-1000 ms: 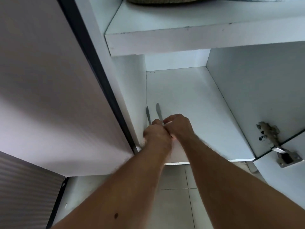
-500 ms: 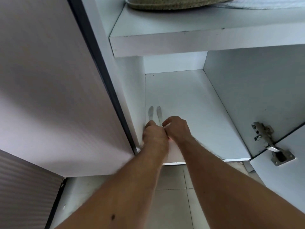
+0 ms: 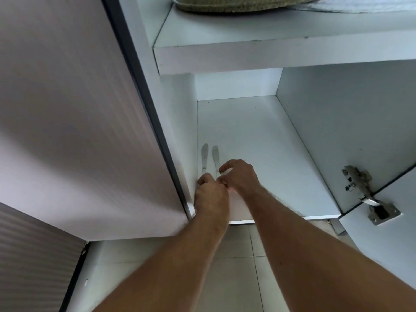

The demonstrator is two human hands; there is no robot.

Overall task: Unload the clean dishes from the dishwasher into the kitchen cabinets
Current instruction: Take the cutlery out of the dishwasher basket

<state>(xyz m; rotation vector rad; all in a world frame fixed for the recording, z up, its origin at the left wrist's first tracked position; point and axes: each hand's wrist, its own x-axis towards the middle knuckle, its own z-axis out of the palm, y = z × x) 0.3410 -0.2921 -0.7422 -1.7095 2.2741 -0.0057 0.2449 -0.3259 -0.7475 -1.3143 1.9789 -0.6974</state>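
Two silver table knives lie side by side on the white bottom shelf [image 3: 258,136] of the open cabinet, close to its left wall, blades pointing inward. My left hand [image 3: 210,194] is curled over the handle end of the left knife [image 3: 204,156]. My right hand [image 3: 239,176] sits just beside it, fingers arched, with thumb and forefinger pinching the handle of the right knife [image 3: 215,156]. Both handles are hidden under my hands.
The cabinet door [image 3: 78,109] stands open on the left. A second door with a metal hinge [image 3: 360,188] is open on the right. On the upper shelf [image 3: 270,55] rest a woven mat [image 3: 225,3] and a cloth. Tiled floor lies below.
The knives have gone from raised on edge to lying flat on the shelf. My right hand's fingers have lifted and spread a little.
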